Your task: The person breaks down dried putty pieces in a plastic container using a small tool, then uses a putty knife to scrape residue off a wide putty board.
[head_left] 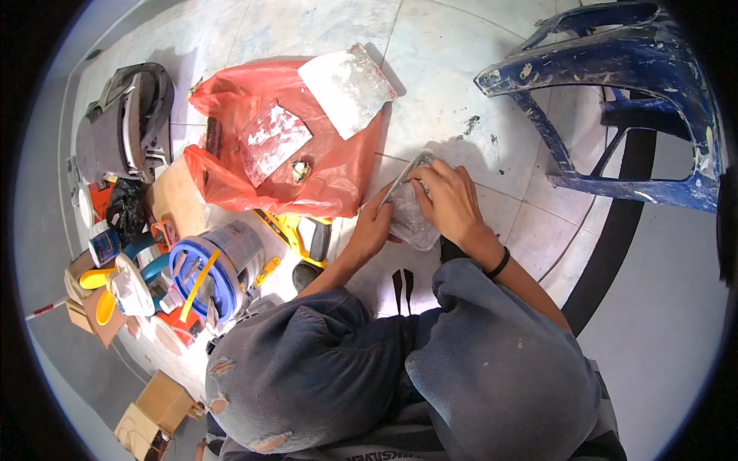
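My left hand [371, 227] grips the near-left side of a clear plastic container [417, 231], which is tilted and smeared with whitish residue. Over the container's far side, my right hand [448, 198] has its fingers bent down into it. Whatever those fingertips pinch, if anything, is hidden. To the left of both hands a red plastic bag [338, 173] lies spread on the floor. On it are a red piece [278, 142] smeared with white, a white stained sheet [347, 86] and a small crumpled lump [300, 170].
A blue, paint-spattered plastic stool [615, 69] lies at the right. A yellow-and-black tool [290, 230] sits near my left forearm. A bucket with a blue lid [202, 278] stands among clutter at the left, below a grey backpack [127, 123]. Cardboard boxes [165, 399] are lower left.
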